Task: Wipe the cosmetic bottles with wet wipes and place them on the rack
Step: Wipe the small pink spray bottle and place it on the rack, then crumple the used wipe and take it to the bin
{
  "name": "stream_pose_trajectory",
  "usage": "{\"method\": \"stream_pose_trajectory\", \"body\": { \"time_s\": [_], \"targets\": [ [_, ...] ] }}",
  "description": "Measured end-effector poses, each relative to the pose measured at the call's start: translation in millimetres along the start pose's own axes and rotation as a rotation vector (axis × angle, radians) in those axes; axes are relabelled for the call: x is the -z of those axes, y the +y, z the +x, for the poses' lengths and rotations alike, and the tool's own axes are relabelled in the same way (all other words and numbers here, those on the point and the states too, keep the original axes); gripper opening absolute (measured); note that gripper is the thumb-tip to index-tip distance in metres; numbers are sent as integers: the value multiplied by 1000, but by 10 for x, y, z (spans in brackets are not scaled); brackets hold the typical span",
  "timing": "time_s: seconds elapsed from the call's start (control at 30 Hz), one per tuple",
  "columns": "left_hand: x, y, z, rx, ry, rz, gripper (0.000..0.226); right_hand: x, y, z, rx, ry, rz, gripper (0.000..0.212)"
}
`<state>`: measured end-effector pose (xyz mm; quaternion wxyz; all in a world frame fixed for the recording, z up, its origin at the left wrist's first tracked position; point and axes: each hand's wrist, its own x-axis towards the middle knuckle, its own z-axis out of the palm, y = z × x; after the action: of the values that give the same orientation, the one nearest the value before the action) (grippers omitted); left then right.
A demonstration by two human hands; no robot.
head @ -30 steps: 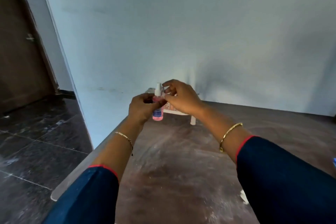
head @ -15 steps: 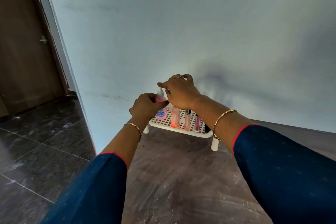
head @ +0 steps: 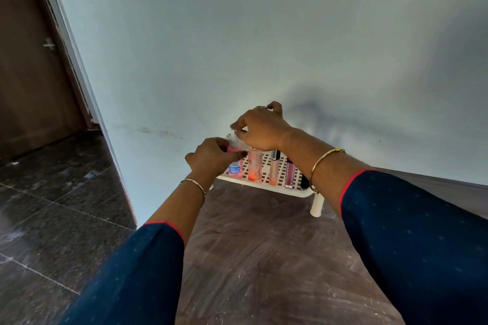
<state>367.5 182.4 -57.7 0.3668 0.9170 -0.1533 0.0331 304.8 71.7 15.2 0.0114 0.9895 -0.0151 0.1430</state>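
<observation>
at frame centre the left hand [head: 211, 157] grips the pink bottle [head: 235, 163], upright at the rack [head: 264, 187]'s left end; the right hand [head: 260, 128] pinches its cap between fingertips.

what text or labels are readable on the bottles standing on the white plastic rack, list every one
Nothing reads clearly.
Blue label on the small pink spray bottle: print, too blurred to read.
Reddish letters on the clear bottle with orange liquid: too blurred.
White marks on the black cap of the peach gloss tube: too small.
</observation>
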Motion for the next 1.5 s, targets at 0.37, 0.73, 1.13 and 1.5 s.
{"method": "stream_pose_trajectory", "body": {
  "time_s": [0.37,0.73,1.13,1.5],
  "targets": [
    [-39,5,-24,8,-8,-61,47,16,-24,-66,13,-37,-46,39],
    [326,258,-293,49,91,-67,93,398,10,-487,-1,93,-44,40],
    [383,689,-1588,-151,55,-96,79,664,67,-1986,-90,197,153,34],
    [-93,803,-2827,-179,-389,-362,42,424,243,-3359,-123,-11,294,32]
  ]
}}
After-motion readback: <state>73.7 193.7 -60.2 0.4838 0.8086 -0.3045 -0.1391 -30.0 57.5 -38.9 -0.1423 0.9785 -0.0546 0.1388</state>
